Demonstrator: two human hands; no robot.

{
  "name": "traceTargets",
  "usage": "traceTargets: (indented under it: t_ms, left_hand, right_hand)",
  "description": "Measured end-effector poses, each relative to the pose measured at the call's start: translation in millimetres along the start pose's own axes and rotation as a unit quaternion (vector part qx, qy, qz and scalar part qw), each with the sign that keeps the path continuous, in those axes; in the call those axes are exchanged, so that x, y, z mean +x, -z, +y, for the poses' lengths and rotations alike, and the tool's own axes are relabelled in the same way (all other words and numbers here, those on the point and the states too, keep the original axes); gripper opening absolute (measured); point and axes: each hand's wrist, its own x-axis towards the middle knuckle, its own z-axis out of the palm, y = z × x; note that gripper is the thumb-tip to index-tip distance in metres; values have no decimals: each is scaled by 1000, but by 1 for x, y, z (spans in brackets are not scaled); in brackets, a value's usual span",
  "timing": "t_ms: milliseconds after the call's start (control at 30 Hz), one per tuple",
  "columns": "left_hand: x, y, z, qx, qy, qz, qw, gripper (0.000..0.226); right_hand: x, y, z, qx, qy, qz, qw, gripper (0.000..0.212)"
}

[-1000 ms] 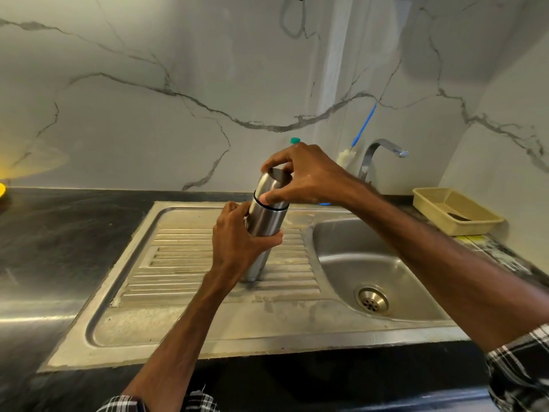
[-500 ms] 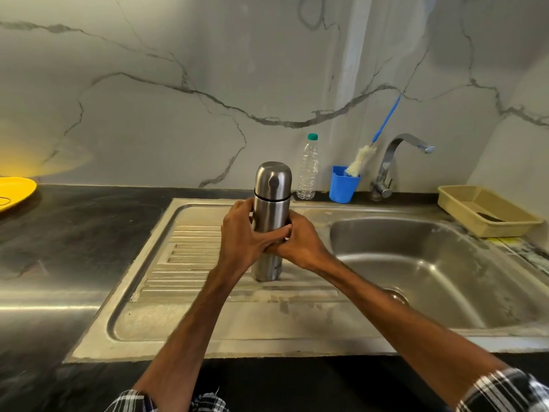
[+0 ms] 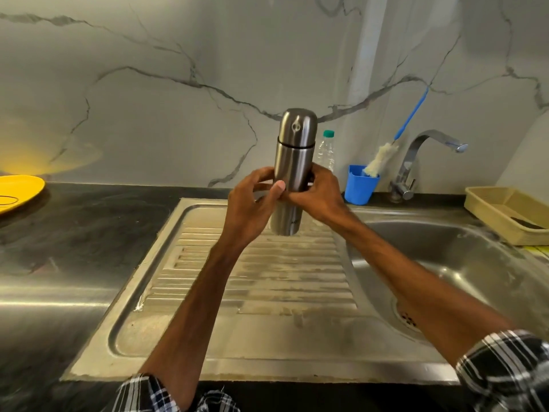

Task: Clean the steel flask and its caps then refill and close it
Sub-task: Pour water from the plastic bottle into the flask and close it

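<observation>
Steel flask (image 3: 292,173) is being held upright over the back part of the sink drainboard (image 3: 261,278), with its cap (image 3: 298,126) sitting on. I cannot tell if the base is touching the ribs. Left hand (image 3: 252,206) and right hand (image 3: 319,194) are both gripping mid-body, fingers curled round it and left thumb lying across the front.

The ribbed drainboard is running from the flask to the sink's front edge, crossed only by the two forearms. Basin (image 3: 445,263) is lying to the right.

Along the bench (image 3: 74,233) back edge, plastic bottle (image 3: 326,150), blue cup (image 3: 359,185) holding a bottle brush (image 3: 383,156), and tap (image 3: 416,162) are standing close behind and to the right of the flask. Beige tray (image 3: 505,212) is sitting at the far right, yellow plate (image 3: 17,190) at the left edge.

Small lettering is showing near the flask base, too small to read.
</observation>
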Motion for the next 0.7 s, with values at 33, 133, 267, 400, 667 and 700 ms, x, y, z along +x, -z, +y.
traceTargets:
  t_ms: [33,133,267,400,667,700]
  left_hand:
    - [6,0,-3,2,2,3,1000,35]
    - [15,1,-15,23,7,1,1000,31]
    - [10,4,-26,22,18,30,999,27]
    - [3,21,-38,23,51,62,997,27]
    - [-13,34,-53,42,87,76,992,27]
    - [-13,33,-53,43,90,78,992,27]
  right_hand:
    - [9,0,-1,-2,-1,6,1000,70]
    - [26,-6,1,-13,-10,9,1000,70]
    - [28,-22,11,-16,-12,1,1000,71]
    - [20,-44,11,-2,-5,-20,1000,73]
    - [7,-73,14,-7,1,-45,999,71]
    - [6,-74,15,-8,1,-43,999,71]
